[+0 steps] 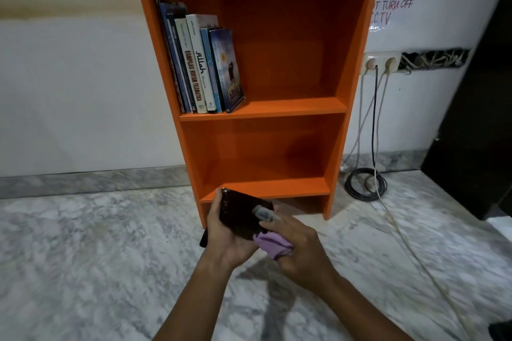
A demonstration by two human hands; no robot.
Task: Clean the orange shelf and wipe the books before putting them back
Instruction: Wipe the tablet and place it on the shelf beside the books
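The orange shelf (277, 108) stands against the white wall. Several books (199, 63) lean upright at the left of its middle compartment; the bottom compartment holds nothing. In front of the shelf's foot, my left hand (224, 232) grips a dark, glossy book (241, 216) from its left side and underside. My right hand (299, 249) presses a bunched purple cloth (273, 243) against the book's lower right corner. Another dark object (204, 238) peeks out below my left hand on the floor.
Grey marbled floor (97, 257) spreads all around. Right of the shelf, a wall socket (381, 63) feeds cables down to a black coil (365, 184) and a white cord (410, 243) across the floor. A dark cabinet (476, 119) stands at the far right.
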